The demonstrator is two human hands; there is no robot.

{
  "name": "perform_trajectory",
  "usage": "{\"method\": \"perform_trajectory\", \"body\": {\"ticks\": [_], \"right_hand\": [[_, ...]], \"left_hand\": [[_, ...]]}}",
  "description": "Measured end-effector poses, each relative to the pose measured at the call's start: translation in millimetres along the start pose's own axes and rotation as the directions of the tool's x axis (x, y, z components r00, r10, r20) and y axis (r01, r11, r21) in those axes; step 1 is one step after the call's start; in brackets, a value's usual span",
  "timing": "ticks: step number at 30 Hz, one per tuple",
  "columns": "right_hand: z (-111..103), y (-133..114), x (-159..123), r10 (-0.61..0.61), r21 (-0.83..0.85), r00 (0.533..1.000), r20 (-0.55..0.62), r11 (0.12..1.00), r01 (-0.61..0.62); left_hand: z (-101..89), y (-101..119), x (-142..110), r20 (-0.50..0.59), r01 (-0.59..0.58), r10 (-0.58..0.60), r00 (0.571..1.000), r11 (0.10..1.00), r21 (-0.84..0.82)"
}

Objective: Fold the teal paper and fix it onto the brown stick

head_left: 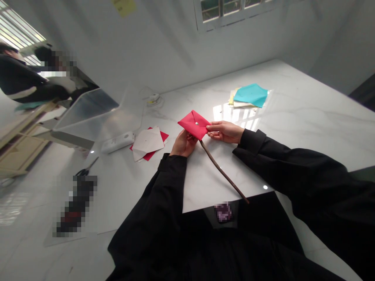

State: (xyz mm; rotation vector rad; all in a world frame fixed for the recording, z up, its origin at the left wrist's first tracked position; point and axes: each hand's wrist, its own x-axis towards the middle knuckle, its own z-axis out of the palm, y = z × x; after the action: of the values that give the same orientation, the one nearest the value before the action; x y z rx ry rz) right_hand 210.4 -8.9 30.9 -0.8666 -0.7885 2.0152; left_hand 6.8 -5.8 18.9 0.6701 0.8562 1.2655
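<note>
A red paper pinwheel, its corners folded to a small shiny pin at the centre, is held above the white marbled table. From beneath the paper runs a thin brown stick, slanting down past the table's near edge. My left hand is closed under the paper, at the top of the stick; what its fingertips grip is partly hidden. With thumb and fingers, my right hand pinches the paper's right corner.
White and red paper pieces lie left of my hands beside a white power strip. Farther left are scissors and a clear plastic bin. Turquoise paper tops a stack at back right. Two people sit beyond, far left.
</note>
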Motion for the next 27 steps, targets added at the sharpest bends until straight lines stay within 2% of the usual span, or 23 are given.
{"method": "perform_trajectory", "body": {"ticks": [4,9,14,19,21,24,27], "right_hand": [[-3.4,-2.3,2.2,-0.090,-0.035,0.992,-0.087,0.996,0.087],[-5.3,-4.8,4.4,-0.196,-0.152,0.959,-0.207,0.974,0.166],[-3.9,-4.2,5.5,-0.208,-0.162,0.952,-0.223,0.971,0.174],[-5.7,-3.2,5.1,-0.233,-0.183,0.950,-0.208,0.963,0.197],[-6.5,-2.8,4.2,-0.252,-0.217,0.950,-0.185,0.953,0.210],[-6.7,-2.3,2.9,-0.268,-0.274,0.953,-0.140,0.936,0.223],[-6.2,-1.9,2.5,-0.277,-0.324,0.955,-0.109,0.918,0.229]], "left_hand": [[-8.2,6.1,3.3,-0.005,-0.044,0.045,0.999,0.995,0.086],[-15.1,4.8,8.4,-0.097,-0.151,0.179,0.979,0.958,0.242],[-13.0,-0.7,10.1,-0.078,-0.218,0.256,0.964,0.920,0.325],[-7.2,6.8,6.5,-0.132,-0.295,0.348,0.928,0.905,0.307],[-4.8,10.1,3.6,-0.111,-0.289,0.325,0.939,0.923,0.255],[-1.3,10.8,-1.0,-0.040,-0.202,0.213,0.976,0.961,0.191],[1.2,8.2,-4.2,-0.004,-0.157,0.160,0.987,0.973,0.170]]}}
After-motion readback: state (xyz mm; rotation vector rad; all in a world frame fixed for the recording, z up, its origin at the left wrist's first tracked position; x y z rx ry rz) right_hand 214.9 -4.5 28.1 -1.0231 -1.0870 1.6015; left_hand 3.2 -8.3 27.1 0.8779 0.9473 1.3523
